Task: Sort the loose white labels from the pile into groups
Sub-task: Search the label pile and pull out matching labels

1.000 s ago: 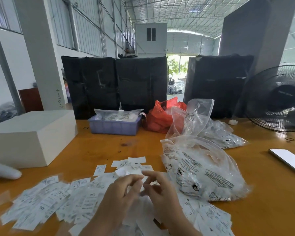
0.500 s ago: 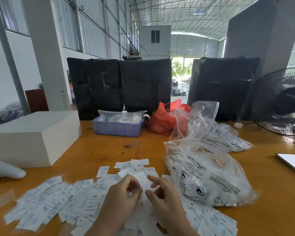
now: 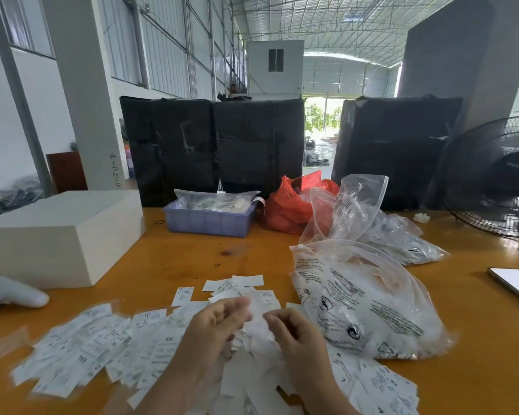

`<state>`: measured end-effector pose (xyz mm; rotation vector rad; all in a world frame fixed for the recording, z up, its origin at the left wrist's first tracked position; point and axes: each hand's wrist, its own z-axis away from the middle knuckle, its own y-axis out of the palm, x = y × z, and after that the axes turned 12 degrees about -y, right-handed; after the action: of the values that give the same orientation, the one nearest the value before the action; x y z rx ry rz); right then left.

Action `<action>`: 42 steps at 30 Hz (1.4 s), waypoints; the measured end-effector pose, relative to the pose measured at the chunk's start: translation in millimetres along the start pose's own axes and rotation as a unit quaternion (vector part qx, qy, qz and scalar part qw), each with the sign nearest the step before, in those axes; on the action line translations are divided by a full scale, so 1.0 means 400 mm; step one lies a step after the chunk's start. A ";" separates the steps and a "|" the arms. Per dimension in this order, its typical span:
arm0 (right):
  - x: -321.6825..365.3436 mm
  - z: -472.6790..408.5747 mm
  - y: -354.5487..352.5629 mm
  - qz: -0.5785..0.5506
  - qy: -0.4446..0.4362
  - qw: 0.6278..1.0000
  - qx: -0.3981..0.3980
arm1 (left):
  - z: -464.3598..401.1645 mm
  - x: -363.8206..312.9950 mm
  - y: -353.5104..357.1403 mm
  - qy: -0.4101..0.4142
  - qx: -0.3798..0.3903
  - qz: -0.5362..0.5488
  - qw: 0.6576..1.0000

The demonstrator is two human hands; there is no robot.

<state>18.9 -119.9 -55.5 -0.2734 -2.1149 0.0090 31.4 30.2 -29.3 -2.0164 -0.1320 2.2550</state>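
Note:
A wide pile of loose white labels (image 3: 102,351) covers the near part of the wooden table (image 3: 192,265), some printed "XXL". More labels (image 3: 378,384) lie at the near right. My left hand (image 3: 213,327) hovers over the middle of the pile with its fingers curled, pinching a white label (image 3: 256,310) at its fingertips. My right hand (image 3: 294,333) is close beside it, fingers curled toward the same label; its grip is blurred. A few labels (image 3: 246,281) lie apart just beyond my hands.
A large clear printed plastic bag (image 3: 369,298) lies right of my hands, with more clear bags (image 3: 372,223) and a red bag (image 3: 288,211) behind. A blue tray (image 3: 207,221), white box (image 3: 60,235), white controller (image 3: 15,295), phone (image 3: 516,283) and fan (image 3: 498,178) ring the table.
Both hands have drawn slightly apart and lifted over the pile, fingers working a label between them. The view has tilted down a little.

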 end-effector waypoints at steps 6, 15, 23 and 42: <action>0.003 -0.006 0.001 0.104 -0.057 0.992 -0.032 | -0.011 0.001 -0.013 -0.030 -0.051 0.173 0.983; -0.021 -0.007 0.009 0.413 -0.031 0.893 0.177 | -0.026 0.015 -0.026 -0.009 -0.094 0.193 0.977; -0.026 -0.022 0.008 0.436 -0.079 0.885 0.143 | -0.020 0.015 -0.021 -0.026 -0.091 0.189 0.977; 0.004 -0.016 -0.037 -0.168 0.066 0.982 -0.052 | -0.013 0.018 0.011 -0.010 -0.010 0.112 0.994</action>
<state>20.8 -134.6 -49.2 0.0243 -2.0082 -0.3118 35.7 26.8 -37.4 -2.1152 0.0744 2.4128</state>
